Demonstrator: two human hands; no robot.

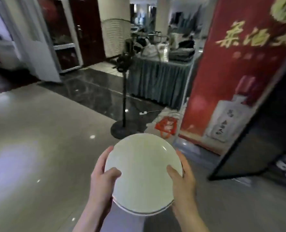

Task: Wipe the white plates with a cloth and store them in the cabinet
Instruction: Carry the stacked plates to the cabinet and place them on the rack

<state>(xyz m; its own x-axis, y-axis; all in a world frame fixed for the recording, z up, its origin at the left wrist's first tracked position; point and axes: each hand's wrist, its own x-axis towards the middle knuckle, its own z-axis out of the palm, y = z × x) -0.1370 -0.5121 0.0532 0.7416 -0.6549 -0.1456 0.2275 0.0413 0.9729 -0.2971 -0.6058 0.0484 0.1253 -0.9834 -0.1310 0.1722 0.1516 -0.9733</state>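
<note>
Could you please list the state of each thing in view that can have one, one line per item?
white plate: held level above the floor, gripped at both sides.
left hand: closed on the plate's left edge, thumb on top.
right hand: closed on the plate's right edge, thumb on top.
standing fan: upright on its round base; running or not, cannot tell.
red banner: upright beside the fan.

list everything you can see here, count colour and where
plate: one visible, white, centre bottom, held over the floor
fan stand: one, black, just beyond the plate
banner: one, red with gold characters, right
draped table: one, grey-green skirt, cluttered top, behind the fan stand
column: one, white, centre back
floor: grey glossy tiles
left hand: one, bare, gripping the plate's left rim
right hand: one, bare, gripping its right rim
</note>
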